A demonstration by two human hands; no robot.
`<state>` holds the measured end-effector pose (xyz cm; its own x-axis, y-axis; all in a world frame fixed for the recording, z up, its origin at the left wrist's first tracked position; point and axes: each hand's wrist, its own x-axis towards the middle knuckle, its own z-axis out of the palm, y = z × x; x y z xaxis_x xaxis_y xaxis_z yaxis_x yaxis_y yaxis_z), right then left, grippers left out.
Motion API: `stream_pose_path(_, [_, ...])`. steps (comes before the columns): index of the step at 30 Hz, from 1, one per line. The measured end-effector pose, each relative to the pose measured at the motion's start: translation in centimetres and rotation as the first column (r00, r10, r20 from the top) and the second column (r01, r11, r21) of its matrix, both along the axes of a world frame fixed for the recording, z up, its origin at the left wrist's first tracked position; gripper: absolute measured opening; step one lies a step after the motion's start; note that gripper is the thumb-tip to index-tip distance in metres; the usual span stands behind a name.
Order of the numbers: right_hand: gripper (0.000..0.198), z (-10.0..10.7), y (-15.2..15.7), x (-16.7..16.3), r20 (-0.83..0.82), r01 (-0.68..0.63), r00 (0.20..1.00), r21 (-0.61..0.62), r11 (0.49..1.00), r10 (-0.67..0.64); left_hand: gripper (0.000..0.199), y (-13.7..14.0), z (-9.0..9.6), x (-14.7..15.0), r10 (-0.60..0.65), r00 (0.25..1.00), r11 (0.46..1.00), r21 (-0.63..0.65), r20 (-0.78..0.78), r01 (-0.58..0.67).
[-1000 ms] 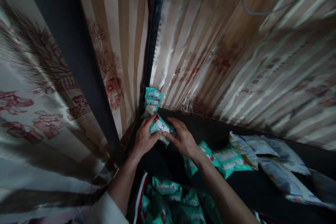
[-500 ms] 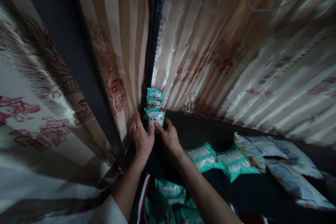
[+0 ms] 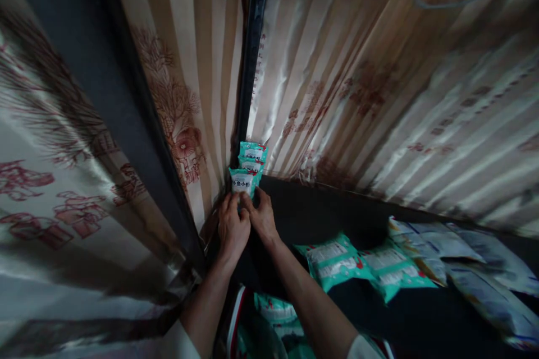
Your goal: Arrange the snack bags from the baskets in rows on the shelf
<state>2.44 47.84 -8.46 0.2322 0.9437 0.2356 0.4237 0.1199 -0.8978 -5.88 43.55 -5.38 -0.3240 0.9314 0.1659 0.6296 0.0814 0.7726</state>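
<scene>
Head view: the left hand (image 3: pixel 233 227) and right hand (image 3: pixel 261 217) clamp the lower part of a green packet (image 3: pixel 241 180), upright, its lettered face toward the wearer, long axis unclear. Right of them stretches black shelf (image 3: pixel 303 207); beyond, printed sheeting (image 3: pixel 320 95).

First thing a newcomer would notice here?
Probably the bright green packet at the front of a row of three in the corner, with the left hand and right hand both at its lower edge. Next, the striped sheeting with reddish prints, on both sides of the dark post above the corner. Then two more green packets lying at the right, beside pale bags.
</scene>
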Motion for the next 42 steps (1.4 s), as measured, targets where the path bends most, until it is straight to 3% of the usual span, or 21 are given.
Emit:
stream_pose_path(4, [0.064, 0.0, 0.3, 1.1, -0.035, 0.043, 0.998, -0.017, 0.999, -0.043, 0.042, 0.1, -0.6, 0.1, -0.004, 1.0, 1.0, 0.01, 0.001, 0.004])
stream_pose_path(6, [0.067, 0.1, 0.8, 1.5, -0.111, 0.043, 0.992, -0.091, 0.995, -0.053, 0.042, 0.2, -1.0, 0.2, -0.001, 1.0, 1.0, 0.027, 0.011, 0.001])
stream_pose_path(9, [0.071, 0.3, 1.6, 1.5, -0.254, -0.064, 0.967, -0.207, 0.976, 0.01, 0.044, 0.4, -1.7, 0.3, -0.001, 0.999, 0.999, 0.049, 0.044, -0.001])
stream_pose_path(11, [0.067, 0.3, 1.8, 1.2, -0.31, -0.152, 0.947, -0.199, 0.968, 0.085, 0.045, 0.6, -2.0, 0.5, 0.001, 0.998, 0.997, 0.08, 0.06, -0.006])
stream_pose_path(20, [0.059, 0.5, 2.3, 0.6, -0.201, -0.13, 0.976, -0.213, 0.968, 0.086, 0.045, 1.1, -3.4, 0.8, 0.039, 0.998, 0.984, 0.174, 0.043, -0.046])
stream_pose_path(22, [0.055, 0.7, 2.1, 0.6, -0.172, -0.15, 0.978, -0.18, 0.972, 0.119, 0.045, 1.1, -3.6, 0.8, 0.045, 0.999, 0.983, 0.179, 0.027, -0.049])
stream_pose_path(25, [0.054, 1.3, 0.3, 1.0, -0.07, -0.079, 0.995, -0.072, 0.994, 0.074, 0.046, 0.8, -3.4, 0.7, 0.05, 0.999, 0.979, 0.198, 0.004, -0.05])
stream_pose_path(27, [0.051, 2.1, -1.9, 2.0, 0.032, -0.027, 0.999, 0.075, 0.997, 0.025, 0.046, 0.2, -3.1, 0.8, 0.065, 0.998, 0.975, 0.215, -0.023, -0.058])
stream_pose_path(30, [0.038, 3.4, -6.5, 4.7, 0.19, -0.026, 0.981, 0.309, 0.951, -0.035, 0.044, -1.3, -2.3, 1.8, 0.071, 0.995, 0.96, 0.275, -0.074, -0.048])
stream_pose_path(33, [0.032, 4.0, -11.1, 8.5, 0.281, 0.105, 0.932, 0.397, 0.912, -0.229, 0.039, -3.2, -1.7, 3.6, -0.088, 0.993, 0.944, 0.31, -0.076, 0.108])
stream_pose_path(36, [0.031, 3.1, -14.6, 12.2, 0.33, 0.245, 0.866, 0.374, 0.895, -0.375, 0.039, -5.1, -1.3, 6.0, -0.339, 0.939, 0.9, 0.267, -0.065, 0.344])
stream_pose_path(39, [0.036, 1.4, -17.1, 14.7, 0.3, 0.373, 0.84, 0.288, 0.882, -0.453, 0.047, -7.0, -1.0, 8.2, -0.564, 0.815, 0.785, 0.222, -0.133, 0.579])
stream_pose_path(42, [0.044, -0.1, -18.6, 15.7, 0.189, 0.412, 0.883, 0.124, 0.903, -0.429, 0.063, -8.5, -1.3, 10.2, -0.72, 0.672, 0.653, 0.157, -0.175, 0.741])
